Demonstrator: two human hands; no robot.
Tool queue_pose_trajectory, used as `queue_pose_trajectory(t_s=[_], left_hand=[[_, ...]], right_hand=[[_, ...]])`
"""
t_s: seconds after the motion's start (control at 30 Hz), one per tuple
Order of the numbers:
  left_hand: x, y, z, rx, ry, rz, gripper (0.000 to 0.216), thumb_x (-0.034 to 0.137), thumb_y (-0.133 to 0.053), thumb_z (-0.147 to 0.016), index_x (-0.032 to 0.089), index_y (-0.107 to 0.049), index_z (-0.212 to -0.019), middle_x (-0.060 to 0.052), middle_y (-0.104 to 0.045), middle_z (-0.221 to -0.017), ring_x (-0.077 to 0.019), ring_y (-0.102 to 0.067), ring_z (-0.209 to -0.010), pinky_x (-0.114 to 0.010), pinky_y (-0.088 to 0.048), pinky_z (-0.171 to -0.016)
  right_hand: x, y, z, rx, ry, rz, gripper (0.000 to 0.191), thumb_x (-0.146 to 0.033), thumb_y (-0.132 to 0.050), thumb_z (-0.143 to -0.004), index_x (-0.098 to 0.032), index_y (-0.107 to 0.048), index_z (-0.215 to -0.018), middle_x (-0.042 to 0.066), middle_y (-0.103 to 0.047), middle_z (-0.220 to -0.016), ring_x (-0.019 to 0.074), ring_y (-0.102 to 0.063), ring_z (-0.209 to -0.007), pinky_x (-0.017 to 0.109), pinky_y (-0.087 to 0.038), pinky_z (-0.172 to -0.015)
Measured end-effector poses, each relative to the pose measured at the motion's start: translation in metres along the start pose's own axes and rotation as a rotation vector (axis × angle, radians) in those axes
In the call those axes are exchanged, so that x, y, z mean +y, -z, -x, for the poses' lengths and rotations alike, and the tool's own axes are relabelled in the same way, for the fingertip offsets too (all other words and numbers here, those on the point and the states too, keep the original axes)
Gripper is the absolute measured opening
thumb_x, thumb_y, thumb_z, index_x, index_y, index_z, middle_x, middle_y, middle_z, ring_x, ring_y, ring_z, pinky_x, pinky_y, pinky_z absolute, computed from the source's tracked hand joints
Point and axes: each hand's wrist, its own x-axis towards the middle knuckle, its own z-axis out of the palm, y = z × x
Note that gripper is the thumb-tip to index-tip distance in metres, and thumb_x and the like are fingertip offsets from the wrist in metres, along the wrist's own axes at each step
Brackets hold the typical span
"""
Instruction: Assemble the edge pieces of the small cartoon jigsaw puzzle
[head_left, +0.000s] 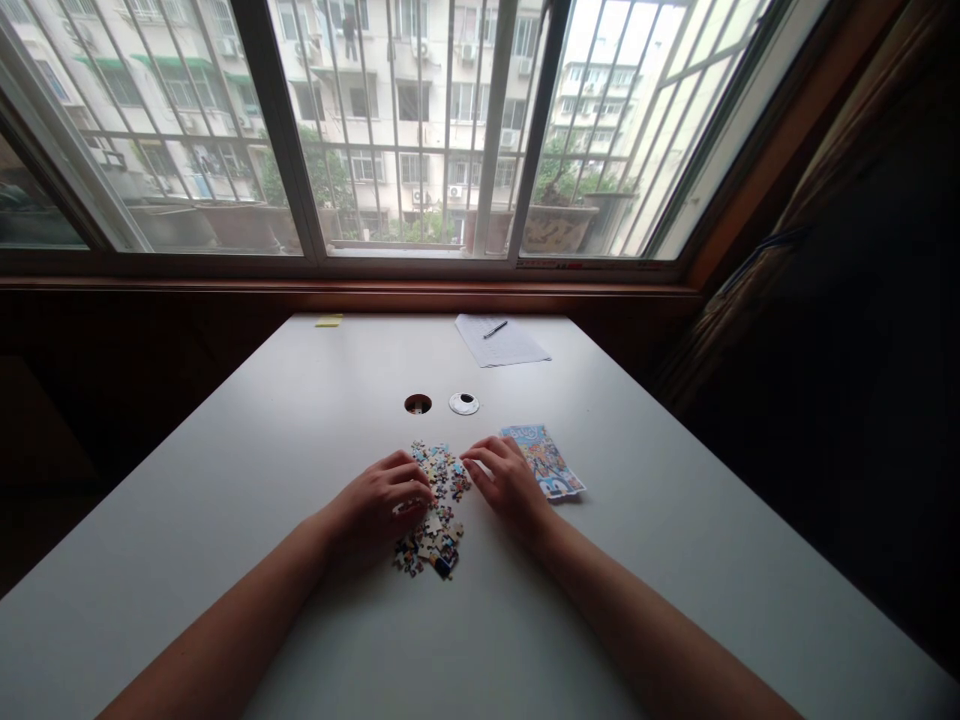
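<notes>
A heap of small jigsaw puzzle pieces [433, 545] lies spread on the white table between my two hands. Some pieces show a pale back, others a colourful print. My left hand [386, 492] rests over the left side of the heap, its fingers bent and slightly apart, with the tips partly hidden among the pieces. On the opposite side, my right hand [506, 480] reaches to the heap's upper right edge, fingers loosely stretched and thumb apart. No piece is visible in its grasp. Just beyond that hand lies a colourful printed picture sheet [546, 462], partly covered by it.
The white table [187, 500] has a round cable hole [418, 404] with its loose cap [463, 403] beside it. Papers [517, 347] with a pen [495, 329] and a yellow sticky note [328, 321] lie at the far edge, below a barred window. A curtain [810, 220] hangs at right.
</notes>
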Motion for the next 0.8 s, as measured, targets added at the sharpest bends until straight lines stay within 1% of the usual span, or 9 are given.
queue_pose_trajectory(t_s=[0.1, 0.17, 0.27, 0.4, 0.6, 0.7, 0.8], left_hand=[[0.0003, 0.0001, 0.0007, 0.006, 0.001, 0.014, 0.011, 0.022, -0.061, -0.094, 0.024, -0.068, -0.102, -0.007, -0.07, -0.099, -0.0205, -0.058, -0.096, -0.033, -0.051, -0.086], [0.0016, 0.0003, 0.0007, 0.01, 0.002, 0.032, 0.007, 0.022, -0.06, -0.095, 0.023, -0.067, -0.096, -0.007, -0.07, -0.094, -0.0198, -0.059, -0.092, -0.032, -0.051, -0.083], [0.0042, -0.0001, 0.0001, 0.014, -0.001, 0.048, 0.012, 0.022, -0.057, -0.097, 0.021, -0.064, -0.088, -0.006, -0.069, -0.087, -0.0188, -0.059, -0.085, -0.032, -0.051, -0.08], [0.0062, 0.0001, -0.0005, 0.041, -0.013, 0.039, 0.01, 0.02, -0.056, -0.097, 0.021, -0.065, -0.091, -0.006, -0.07, -0.091, -0.0192, -0.059, -0.089, -0.034, -0.051, -0.083], [0.0056, 0.0048, 0.0014, 0.029, -0.022, 0.065, 0.007, 0.026, -0.063, -0.094, 0.023, -0.069, -0.096, -0.007, -0.07, -0.099, -0.022, -0.058, -0.096, -0.037, -0.051, -0.086], [0.0031, 0.0046, 0.0018, 0.109, 0.028, 0.048, 0.01, 0.022, -0.06, -0.095, 0.022, -0.069, -0.098, -0.007, -0.07, -0.095, -0.0213, -0.058, -0.094, -0.037, -0.05, -0.085], [-0.0012, 0.0039, 0.0014, 0.258, 0.132, 0.017, 0.014, 0.02, -0.056, -0.096, 0.021, -0.069, -0.1, -0.006, -0.069, -0.093, -0.0211, -0.058, -0.093, -0.037, -0.05, -0.084]], right_hand=[[0.0, 0.0003, -0.0004, 0.006, 0.001, -0.015, 0.016, -0.025, -0.056, -0.099, -0.023, -0.072, -0.099, 0.008, -0.068, -0.1, 0.0248, -0.056, -0.096, 0.042, -0.044, -0.093], [0.0001, 0.0004, -0.0005, 0.011, 0.005, -0.02, 0.015, -0.025, -0.057, -0.099, -0.023, -0.072, -0.098, 0.007, -0.068, -0.1, 0.0247, -0.057, -0.096, 0.043, -0.044, -0.093], [-0.0002, 0.0007, -0.0001, 0.013, 0.01, -0.019, 0.015, -0.024, -0.056, -0.098, -0.023, -0.072, -0.097, 0.007, -0.068, -0.1, 0.0244, -0.057, -0.096, 0.043, -0.044, -0.094], [-0.0008, 0.0008, 0.0, 0.0, 0.032, -0.021, 0.014, -0.023, -0.058, -0.098, -0.023, -0.072, -0.098, 0.007, -0.069, -0.1, 0.0239, -0.057, -0.095, 0.042, -0.046, -0.092], [-0.0006, -0.0017, 0.0012, -0.036, 0.125, -0.031, 0.014, -0.022, -0.059, -0.096, -0.024, -0.071, -0.102, 0.008, -0.069, -0.1, 0.0242, -0.056, -0.097, 0.042, -0.048, -0.09], [-0.0028, -0.0034, 0.0032, -0.101, 0.183, 0.002, 0.019, -0.024, -0.061, -0.096, -0.028, -0.07, -0.112, 0.007, -0.069, -0.108, 0.0252, -0.054, -0.102, 0.044, -0.047, -0.093], [-0.0078, -0.0034, 0.0045, -0.196, 0.246, 0.05, 0.027, -0.03, -0.063, -0.096, -0.033, -0.067, -0.122, 0.006, -0.067, -0.118, 0.0266, -0.052, -0.109, 0.046, -0.046, -0.096]])
